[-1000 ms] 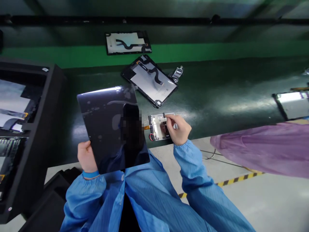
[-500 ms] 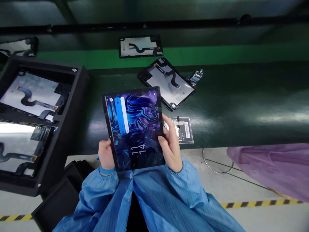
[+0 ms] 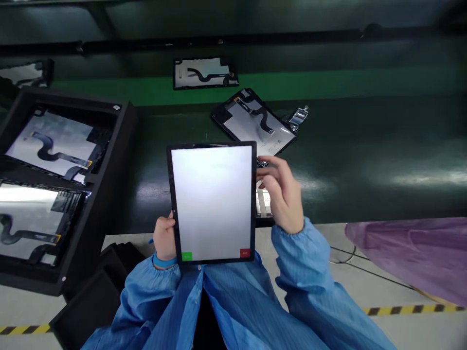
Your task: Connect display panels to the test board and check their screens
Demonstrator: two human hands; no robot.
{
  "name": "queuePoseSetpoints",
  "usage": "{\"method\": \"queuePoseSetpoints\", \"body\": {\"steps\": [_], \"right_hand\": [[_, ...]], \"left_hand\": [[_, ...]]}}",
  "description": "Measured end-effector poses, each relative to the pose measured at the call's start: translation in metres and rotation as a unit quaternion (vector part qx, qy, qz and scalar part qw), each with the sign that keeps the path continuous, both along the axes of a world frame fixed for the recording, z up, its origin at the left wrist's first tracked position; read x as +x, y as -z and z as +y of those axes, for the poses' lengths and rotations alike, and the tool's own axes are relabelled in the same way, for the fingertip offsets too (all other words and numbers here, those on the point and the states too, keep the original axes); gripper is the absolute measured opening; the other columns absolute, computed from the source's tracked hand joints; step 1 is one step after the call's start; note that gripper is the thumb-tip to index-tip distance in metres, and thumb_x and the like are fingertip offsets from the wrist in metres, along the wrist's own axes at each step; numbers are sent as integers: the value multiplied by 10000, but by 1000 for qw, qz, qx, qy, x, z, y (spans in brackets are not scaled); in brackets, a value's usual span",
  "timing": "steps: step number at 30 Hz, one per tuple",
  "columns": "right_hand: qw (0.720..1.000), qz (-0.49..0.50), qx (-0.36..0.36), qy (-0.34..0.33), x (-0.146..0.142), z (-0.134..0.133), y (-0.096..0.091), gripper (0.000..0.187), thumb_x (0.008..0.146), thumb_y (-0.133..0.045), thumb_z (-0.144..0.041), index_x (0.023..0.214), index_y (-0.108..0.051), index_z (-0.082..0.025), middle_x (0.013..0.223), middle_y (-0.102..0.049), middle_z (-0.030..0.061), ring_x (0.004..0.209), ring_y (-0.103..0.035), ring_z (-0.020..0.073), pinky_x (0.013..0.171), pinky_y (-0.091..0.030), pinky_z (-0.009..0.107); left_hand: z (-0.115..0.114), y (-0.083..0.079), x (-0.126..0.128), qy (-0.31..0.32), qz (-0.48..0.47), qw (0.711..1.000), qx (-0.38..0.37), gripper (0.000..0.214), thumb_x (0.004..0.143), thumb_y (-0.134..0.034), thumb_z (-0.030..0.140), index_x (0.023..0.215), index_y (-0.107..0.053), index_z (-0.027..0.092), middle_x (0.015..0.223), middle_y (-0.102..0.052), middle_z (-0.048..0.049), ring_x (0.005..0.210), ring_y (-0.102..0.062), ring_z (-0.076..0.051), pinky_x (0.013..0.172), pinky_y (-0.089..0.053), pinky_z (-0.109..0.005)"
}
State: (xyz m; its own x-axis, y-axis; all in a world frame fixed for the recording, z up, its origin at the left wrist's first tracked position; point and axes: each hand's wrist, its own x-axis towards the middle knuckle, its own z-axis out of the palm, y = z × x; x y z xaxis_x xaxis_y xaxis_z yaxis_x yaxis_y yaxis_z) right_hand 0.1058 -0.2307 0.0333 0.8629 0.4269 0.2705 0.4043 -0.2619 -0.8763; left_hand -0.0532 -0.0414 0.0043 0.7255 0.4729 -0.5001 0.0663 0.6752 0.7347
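Holding the tablet by its lower left corner, the left hand has its grip clamped on the frame, thumb across the front bezel; the tablet stands nearly upright in the air before the chest, over the near edge of the worktop, its screen lit plain white with a small green patch at bottom left and a red one at bottom right. The right hand hovers just beside the tablet's right edge, fingers half curled; whether its grip pinches anything I cannot tell, the fingertips being blurred. Under it a small circuit board lies on the worktop, mostly hidden.

A one-corner hold on a thin, smooth slab looks weak; a slipping thumb could let the tablet pivot and strike the worktop edge or fall to the floor; a careless swing of the right hand could knock the circuit board, or snag the ribbon cable of the opened panel lying beyond it.

The tablet is a flat glossy rectangle with a narrow dark border; the worktop is dark green with a soft sheen; the opened panel shows silvery backing and a black curved ribbon, a small metal bracket beside it; a second panel lies farther back; a black foam tray at left holds more panels; a purple sleeve of another person shows at right.
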Motion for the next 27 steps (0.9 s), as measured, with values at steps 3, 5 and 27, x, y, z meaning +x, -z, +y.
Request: {"method": "queuePoseSetpoints", "body": {"steps": [3,5,27], "right_hand": [[988,-118,-94,20,23,-4,-15,198,1003,-462,-332,973,-621,-218,733,-646,-2,650,-611,149,609,-467,277],[964,-203,-165,43,28,-4,-24,216,984,-485,-264,806,-595,-209,634,-571,-9,573,-544,139,546,-401,278],[918,-165,174,-317,-31,-11,-65,270,862,-486,-191,611,-578,-229,450,-490,-28,365,-391,135,327,-331,299]], "left_hand": [[-7,-1,-4,21,-24,998,-56,208,561,-524,289,699,-666,224,799,-744,-29,1078,-670,-375,881,-584,-501],[-11,-2,-6,43,-39,994,-89,241,549,-536,278,735,-680,225,813,-747,-34,1097,-660,-374,908,-571,-507],[-24,-14,-16,49,-61,992,-102,191,550,-549,301,678,-672,229,743,-720,-61,1154,-622,-402,961,-537,-541]]}}
